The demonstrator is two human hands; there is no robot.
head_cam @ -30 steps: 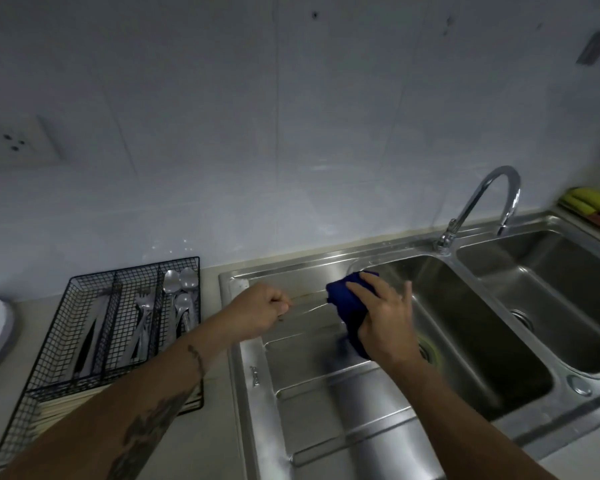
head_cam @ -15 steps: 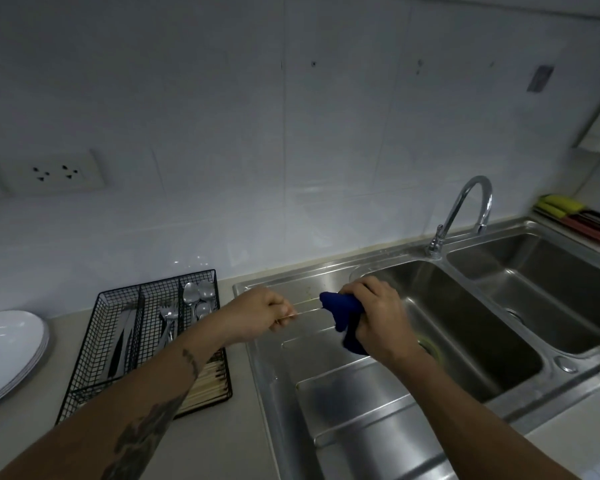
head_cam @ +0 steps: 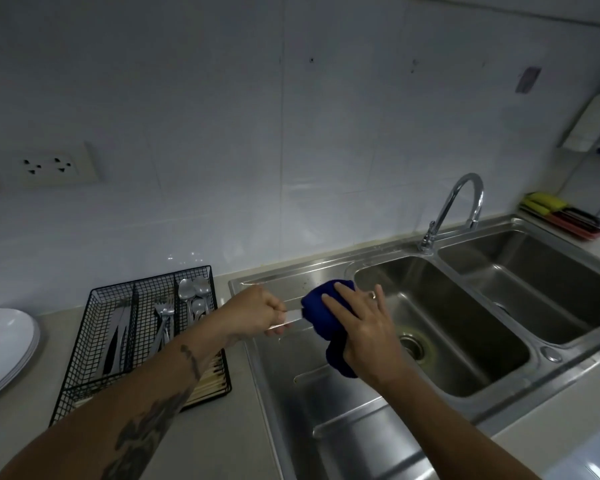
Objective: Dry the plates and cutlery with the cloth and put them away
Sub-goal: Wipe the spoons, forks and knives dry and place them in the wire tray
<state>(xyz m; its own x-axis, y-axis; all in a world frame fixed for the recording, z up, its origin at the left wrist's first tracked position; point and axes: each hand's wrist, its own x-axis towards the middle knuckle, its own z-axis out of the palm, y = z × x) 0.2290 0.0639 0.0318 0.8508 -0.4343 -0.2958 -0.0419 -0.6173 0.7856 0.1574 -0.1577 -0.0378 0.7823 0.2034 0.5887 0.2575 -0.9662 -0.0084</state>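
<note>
Over the steel sink (head_cam: 326, 427) our left hand (head_cam: 257, 315) clenches a knife (head_cam: 288, 317) handle; our right hand (head_cam: 364, 327), fingers splayed, wraps the blue cloth (head_cam: 321, 306) (bunched) round its blade.

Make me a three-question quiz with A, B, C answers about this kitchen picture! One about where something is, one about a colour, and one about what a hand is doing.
1. Where is the black wire cutlery basket?
A. On the counter left of the sink
B. Inside the sink bowl
C. Hanging on the wall

2. What colour is the cloth?
A. Yellow
B. Dark blue
C. White

3. What is the left hand doing?
A. Resting flat and open on the counter
B. Turning the tap
C. Gripping one end of a thin metal piece of cutlery

Answers:
1. A, the basket sits on the counter beside the sink.
2. B, the cloth under the right hand is dark blue.
3. C, its fingers are curled round the cutlery, whose other end goes into the cloth.
</note>
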